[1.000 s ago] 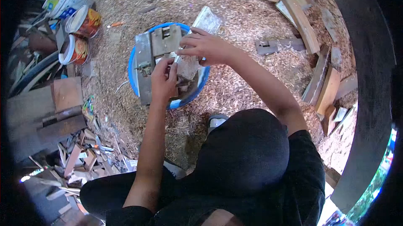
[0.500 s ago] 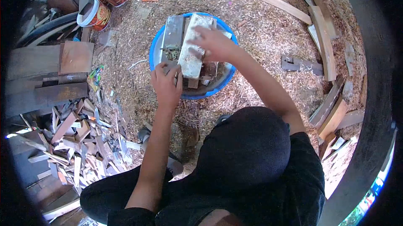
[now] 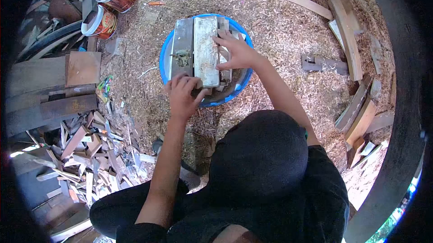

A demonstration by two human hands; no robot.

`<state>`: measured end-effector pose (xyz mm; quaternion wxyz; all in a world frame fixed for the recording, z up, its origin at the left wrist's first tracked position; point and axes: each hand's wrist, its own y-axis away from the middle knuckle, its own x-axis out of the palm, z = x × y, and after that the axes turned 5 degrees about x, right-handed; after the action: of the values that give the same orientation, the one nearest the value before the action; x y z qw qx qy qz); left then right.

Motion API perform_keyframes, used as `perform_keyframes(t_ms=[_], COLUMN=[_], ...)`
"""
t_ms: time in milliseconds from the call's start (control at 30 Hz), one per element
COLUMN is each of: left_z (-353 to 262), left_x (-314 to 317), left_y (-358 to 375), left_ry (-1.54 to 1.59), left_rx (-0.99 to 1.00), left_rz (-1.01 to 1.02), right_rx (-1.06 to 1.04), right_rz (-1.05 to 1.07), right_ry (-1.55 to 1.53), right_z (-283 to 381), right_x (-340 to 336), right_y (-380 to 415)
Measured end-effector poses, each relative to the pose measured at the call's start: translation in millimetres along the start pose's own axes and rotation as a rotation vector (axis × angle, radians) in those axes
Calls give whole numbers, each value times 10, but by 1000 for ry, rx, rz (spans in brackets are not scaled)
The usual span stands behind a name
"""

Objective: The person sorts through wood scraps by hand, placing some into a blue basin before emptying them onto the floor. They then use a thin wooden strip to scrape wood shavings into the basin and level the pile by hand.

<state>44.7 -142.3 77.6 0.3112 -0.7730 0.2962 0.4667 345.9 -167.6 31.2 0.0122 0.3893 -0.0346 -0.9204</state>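
Observation:
A blue-rimmed round basin (image 3: 247, 77) on the ground holds several wood pieces. On the left lies a long grey board (image 3: 184, 33) with a small greenish metal fitting (image 3: 181, 58) on it. Beside it, a whitish, paint-worn block (image 3: 206, 49) lies lengthwise, almost parallel. My left hand (image 3: 182, 94) rests at the near end of the grey board, fingers bent and thumb apart, close to the white block's lower end. Against the white block's right edge, my right hand (image 3: 237, 51) is open with fingers spread. Smaller wood pieces (image 3: 223, 23) show partly beneath and beside the block.
Two printed buckets (image 3: 101, 23) stand at upper left. A heap of wood offcuts (image 3: 85, 157) covers the lower left, below flat boards (image 3: 40, 78). Long planks (image 3: 347, 40) lie along the right. Wood shavings (image 3: 279, 31) cover the ground. A black-capped head (image 3: 261, 152) fills the lower middle.
The white block has turned from a slant to nearly straight beside the grey board. My right hand has moved from above it to its right edge; my left thumb has spread rightward.

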Motion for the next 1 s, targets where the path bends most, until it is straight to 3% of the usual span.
perform_keyframes(t_ms=[300, 467, 533, 567, 633, 700, 767, 833, 900, 1000], left_z=[23, -11, 13, 0, -226, -325, -519, -763, -984, -1237], left_x=[17, -65, 5, 69, 81, 258, 444, 588, 699, 878], left_y=[-34, -169, -242, -283, -367, -435, -504, -572, -639, -752], left_ry=[3, 18, 73, 130, 115, 151, 160, 218, 257, 335], left_rx=[26, 85, 102, 118, 145, 186, 241, 314, 361, 461], left_rz=[-17, 78, 45, 14, 16, -38, -21, -7, 35, 117], right_rx=[2, 16, 67, 86, 195, 201, 455, 506, 738, 832], right_rz=[-27, -155, -394, -405, -635, -724, -896, -953, -928, -914], right_ry=[147, 61, 17, 24, -47, -71, 99, 137, 223, 271], right_z=[109, 116, -8, -89, -182, -331, -644, -960, -1066, -1222], right_x=[172, 230, 316, 339, 262, 83, 100, 65, -39, -141], right_y=[12, 212, 426, 537, 812, 1169, 1464, 1779, 2077, 2368])
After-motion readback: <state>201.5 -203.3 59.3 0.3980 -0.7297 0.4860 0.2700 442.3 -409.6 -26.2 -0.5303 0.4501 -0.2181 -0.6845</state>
